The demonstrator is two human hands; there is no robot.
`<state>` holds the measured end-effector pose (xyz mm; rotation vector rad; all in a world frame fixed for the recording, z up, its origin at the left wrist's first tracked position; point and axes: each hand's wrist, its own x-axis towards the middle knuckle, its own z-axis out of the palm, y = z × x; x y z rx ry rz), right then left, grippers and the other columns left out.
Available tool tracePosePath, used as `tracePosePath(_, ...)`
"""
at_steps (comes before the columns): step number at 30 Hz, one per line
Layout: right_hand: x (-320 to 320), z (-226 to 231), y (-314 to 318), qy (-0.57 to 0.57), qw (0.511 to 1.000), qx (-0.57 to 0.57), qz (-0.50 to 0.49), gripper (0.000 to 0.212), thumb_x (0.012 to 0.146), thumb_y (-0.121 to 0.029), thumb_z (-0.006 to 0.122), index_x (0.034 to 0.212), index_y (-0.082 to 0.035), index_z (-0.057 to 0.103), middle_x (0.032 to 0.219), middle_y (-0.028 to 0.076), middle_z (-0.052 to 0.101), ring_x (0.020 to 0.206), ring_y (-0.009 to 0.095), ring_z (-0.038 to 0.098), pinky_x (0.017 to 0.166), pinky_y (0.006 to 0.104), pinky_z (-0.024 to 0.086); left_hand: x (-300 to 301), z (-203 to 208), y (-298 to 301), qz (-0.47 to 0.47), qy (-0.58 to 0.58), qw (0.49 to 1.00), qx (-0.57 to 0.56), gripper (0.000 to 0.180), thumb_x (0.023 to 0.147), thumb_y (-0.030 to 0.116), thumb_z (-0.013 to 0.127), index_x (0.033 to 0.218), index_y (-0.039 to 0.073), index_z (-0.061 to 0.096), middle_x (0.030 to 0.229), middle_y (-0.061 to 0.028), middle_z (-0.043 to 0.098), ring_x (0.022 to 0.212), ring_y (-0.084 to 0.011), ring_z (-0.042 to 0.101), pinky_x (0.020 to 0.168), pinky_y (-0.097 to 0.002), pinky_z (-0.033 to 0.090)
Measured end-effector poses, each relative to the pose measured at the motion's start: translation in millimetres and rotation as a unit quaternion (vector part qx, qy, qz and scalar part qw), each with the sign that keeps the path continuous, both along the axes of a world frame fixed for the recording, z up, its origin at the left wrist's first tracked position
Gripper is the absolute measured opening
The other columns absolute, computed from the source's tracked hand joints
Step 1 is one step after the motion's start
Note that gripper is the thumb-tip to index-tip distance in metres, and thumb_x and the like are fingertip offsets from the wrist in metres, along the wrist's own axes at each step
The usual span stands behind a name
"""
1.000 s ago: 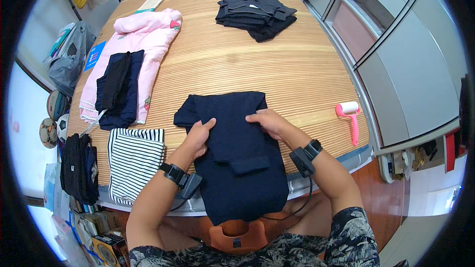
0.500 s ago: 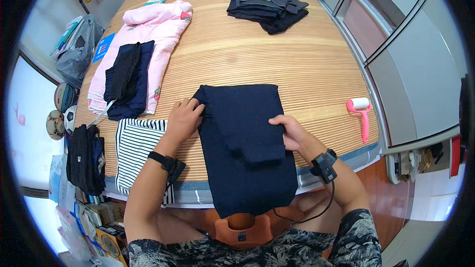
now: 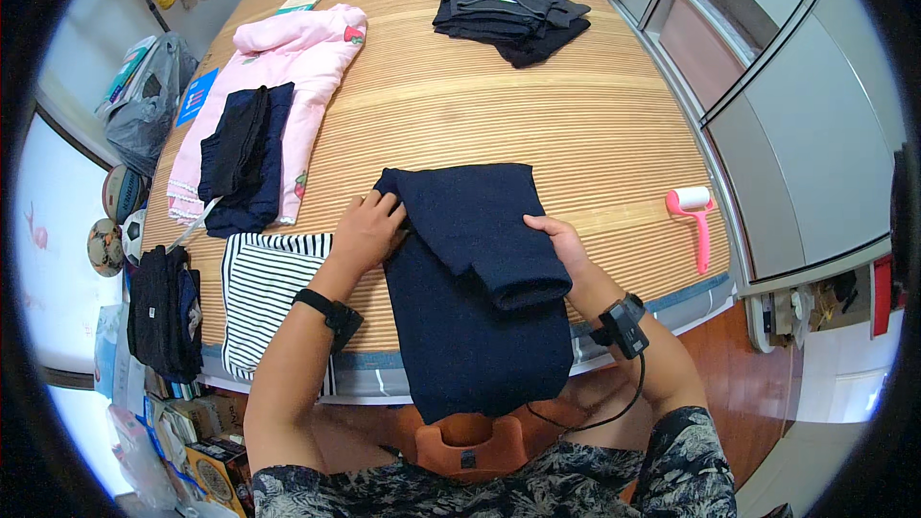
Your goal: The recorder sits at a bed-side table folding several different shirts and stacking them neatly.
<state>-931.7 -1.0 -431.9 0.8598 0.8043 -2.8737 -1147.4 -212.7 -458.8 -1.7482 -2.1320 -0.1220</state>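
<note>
A dark navy garment (image 3: 480, 345) lies partly folded in front of me, its lower end hanging over the table's near edge. Its upper part is turned down over the rest, with a thick rolled fold at the lower right. My left hand (image 3: 369, 230) grips the left edge, fingers curled and their tips partly hidden in the cloth. At the right edge, my right hand (image 3: 564, 247) holds the turned-down layer, thumb on top and the other fingers mostly hidden. A black-and-white striped cloth (image 3: 273, 293) lies beside my left forearm.
A folded pink cloth (image 3: 321, 67) with dark clothes (image 3: 273, 173) on it lies at the left. Dark folded clothes (image 3: 513, 10) are stacked at the far side. A pink lint roller (image 3: 698, 221) lies near the right edge of the ribbed wooden table (image 3: 451, 125).
The turned-down layer has opened wider toward the lower right, its rolled end bulging more. My left hand has shifted slightly right; my right hand stays at the right edge.
</note>
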Motion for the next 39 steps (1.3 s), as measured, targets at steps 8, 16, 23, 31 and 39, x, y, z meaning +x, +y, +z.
tracePosePath(8, 5.1, 1.3, 1.0, 0.018, 0.999, -0.033, -0.01, 0.041, 0.089, -0.019, 0.052, 0.121, 0.006, 0.052, 0.112, 0.019, 0.063, 0.096, 0.031, 0.065, 0.087, 0.0409, 0.054, 10.2, 4.7, 9.7, -0.004, 0.013, 1.0, -0.009, 0.015, 0.077, 0.018, 0.062, 0.086, 0.007, 0.064, 0.085, -0.005, 0.054, 0.082, -0.022, 0.053, 0.069, -0.0337, 0.044)
tracePosePath(16, 26.2, -26.5, -9.7, -0.106, 0.957, 0.255, 0.09, 0.049, 0.09, -0.035, 0.058, 0.111, 0.01, 0.055, 0.102, 0.021, 0.066, 0.09, 0.029, 0.066, 0.08, 0.0378, 0.054, 12.0, 28.9, 8.6, -0.011, -0.09, 0.992, -0.087, 0.014, 0.079, 0.017, 0.058, 0.082, 0.006, 0.065, 0.081, -0.0088, 0.058, 0.077, -0.0257, 0.056, 0.07, -0.039, 0.046)
tracePosePath(23, -19.2, 2.4, 15.9, -0.108, 0.508, 0.848, 0.11, 0.056, 0.089, -0.046, 0.055, 0.122, -0.001, 0.054, 0.117, 0.023, 0.057, 0.108, 0.037, 0.055, 0.093, 0.0432, 0.044, 13.1, 3.7, 30.0, 0.002, -0.066, 0.991, -0.115, 0.052, 0.091, 0.03, 0.047, 0.141, 0.014, 0.041, 0.15, -0.008, 0.033, 0.139, -0.0257, 0.029, 0.114, -0.0487, 0.02)
tracePosePath(31, -25.8, -53.9, 29.2, 0.037, 0.397, 0.895, 0.202, 0.06, 0.092, -0.046, 0.049, 0.139, -0.008, 0.044, 0.151, 0.014, 0.028, 0.141, 0.035, 0.021, 0.113, 0.0526, 0.019, -4.7, -8.3, 25.4, 0.021, -0.093, 0.989, -0.11, 0.054, 0.092, 0.033, 0.05, 0.14, 0.011, 0.042, 0.148, -0.0115, 0.036, 0.136, -0.0292, 0.033, 0.11, -0.0489, 0.027)
tracePosePath(39, -80.8, -40.5, 83.1, -0.056, 0.562, 0.813, 0.144, 0.067, 0.076, -0.04, 0.073, 0.126, -0.001, 0.053, 0.126, 0.025, 0.054, 0.118, 0.037, 0.051, 0.101, 0.0406, 0.041, -26.4, 17.1, 35.4, 0.171, -0.378, 0.905, -0.094, 0.059, 0.076, 0.027, 0.074, 0.121, -0.004, 0.052, 0.113, -0.0262, 0.059, 0.105, -0.0378, 0.057, 0.094, -0.0406, 0.044)
